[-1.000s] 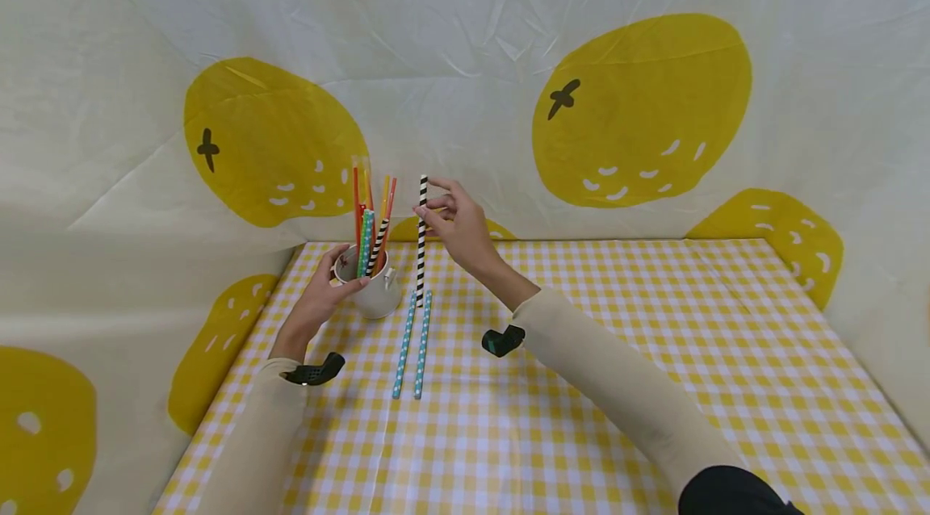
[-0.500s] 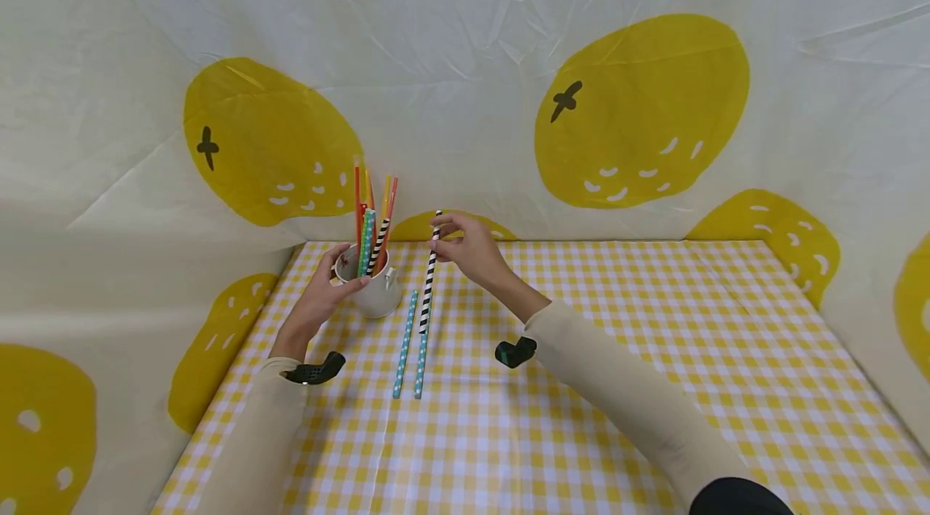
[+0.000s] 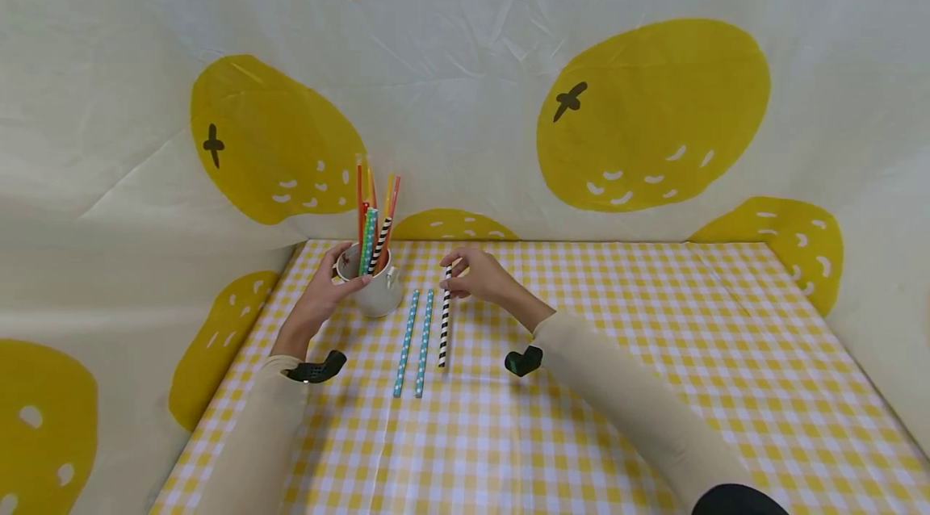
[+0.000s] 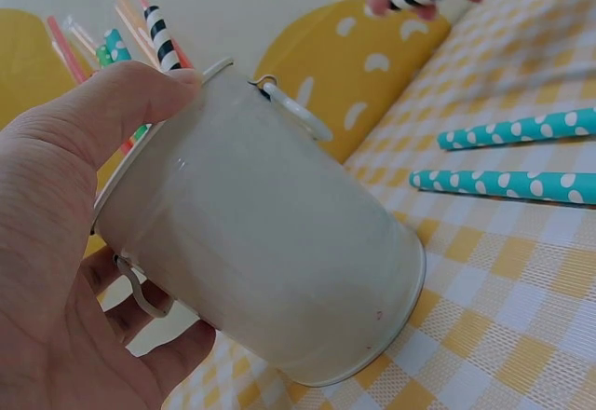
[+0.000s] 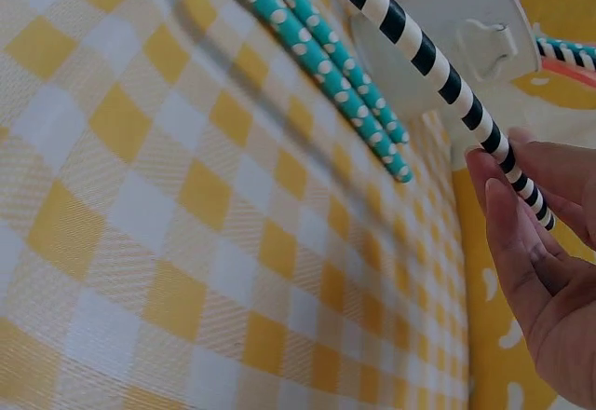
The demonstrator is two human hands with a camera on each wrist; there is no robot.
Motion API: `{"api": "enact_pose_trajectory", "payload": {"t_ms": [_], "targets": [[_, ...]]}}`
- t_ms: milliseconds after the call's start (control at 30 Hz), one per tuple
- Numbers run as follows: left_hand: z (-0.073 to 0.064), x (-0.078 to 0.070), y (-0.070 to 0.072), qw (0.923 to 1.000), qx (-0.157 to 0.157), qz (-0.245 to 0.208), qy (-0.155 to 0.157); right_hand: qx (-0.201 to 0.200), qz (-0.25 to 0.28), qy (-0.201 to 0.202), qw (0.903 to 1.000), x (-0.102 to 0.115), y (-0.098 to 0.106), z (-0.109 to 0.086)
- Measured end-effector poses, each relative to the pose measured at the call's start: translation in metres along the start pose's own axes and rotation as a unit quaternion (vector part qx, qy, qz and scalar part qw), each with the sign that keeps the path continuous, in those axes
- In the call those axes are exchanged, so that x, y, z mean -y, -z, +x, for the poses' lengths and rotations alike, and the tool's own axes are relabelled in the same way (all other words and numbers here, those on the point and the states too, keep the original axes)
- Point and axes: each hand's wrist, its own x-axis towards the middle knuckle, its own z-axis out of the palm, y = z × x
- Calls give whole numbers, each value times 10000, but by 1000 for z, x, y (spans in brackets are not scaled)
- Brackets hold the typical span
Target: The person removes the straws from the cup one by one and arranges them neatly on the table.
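Observation:
A small white metal bucket (image 3: 379,299) with side handles stands at the table's left. My left hand (image 3: 320,299) holds its rim, thumb (image 4: 140,102) across the near edge and fingers on the far side. Several coloured straws (image 3: 368,228) poke out of it, among them a black-and-white striped one. Another black-and-white striped straw (image 3: 444,329) is pinched near its far end by my right hand (image 3: 481,277). In the right wrist view this striped straw (image 5: 438,70) hangs above the cloth with a shadow below. Two turquoise dotted straws (image 3: 407,343) lie side by side between bucket and right hand.
A yellow-and-white checked cloth (image 3: 617,386) covers the table. Behind it and at the left hangs a pale sheet (image 3: 450,95) printed with big yellow fruit. Each wrist carries a dark device (image 3: 525,361).
My right hand has carried the striped straw right, nearer and down, from above the turquoise straws to a spot right of them. The left hand stays at the bucket.

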Motion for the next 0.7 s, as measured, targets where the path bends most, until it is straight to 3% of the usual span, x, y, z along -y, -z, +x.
{"api": "enact_pose_trajectory", "payload": {"t_ms": [167, 367, 600, 700], "targets": [[-4, -7, -2, 10000, -5, 29, 23, 211, -192, -85, 9996, -15, -7, 1], [-4, -7, -1, 10000, -3, -5, 32, 360, -1050, -60, 9938, -27, -18, 0], [-2, -4, -1, 10000, 1, -55, -22, 393, -1715, 212, 9842, -27, -27, -4], [-2, -4, -1, 10000, -12, -17, -11, 384, -1722, 262, 9840, -26, -29, -4]]}}
